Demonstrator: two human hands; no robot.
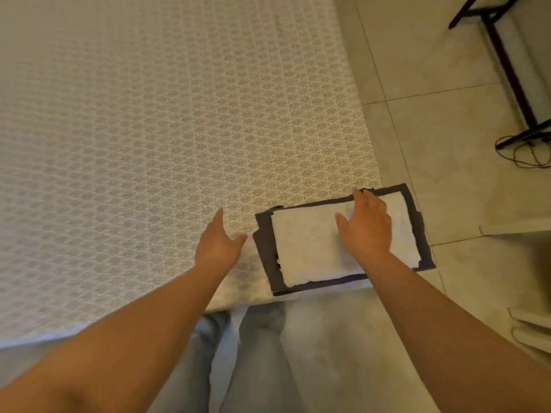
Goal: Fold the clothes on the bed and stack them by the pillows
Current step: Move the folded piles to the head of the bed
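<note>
My right hand (365,226) lies flat on the white folded cloth (310,245), fingers straight and spread, palm pressing down on its right half without gripping anything. That white cloth sits on top of a larger dark grey folded cloth (264,248), whose edges show as a border all around it. The two make a small stack at the near right corner of the bed (149,129), right at the edge beside the tiled floor (447,144). My left hand (219,242) is open too, fingers straight and pointing away from me, thumb stretched out toward the stack; it is just beside the grey cloth's left edge, and I cannot tell whether it touches the patterned bedspread under it. It holds nothing. My legs in pale jeans (256,353) stand against the foot of the bed. Off to the far right a dark metal frame (507,61) stands on the floor, with a thin dark cord (524,156) looped beside its foot.
</note>
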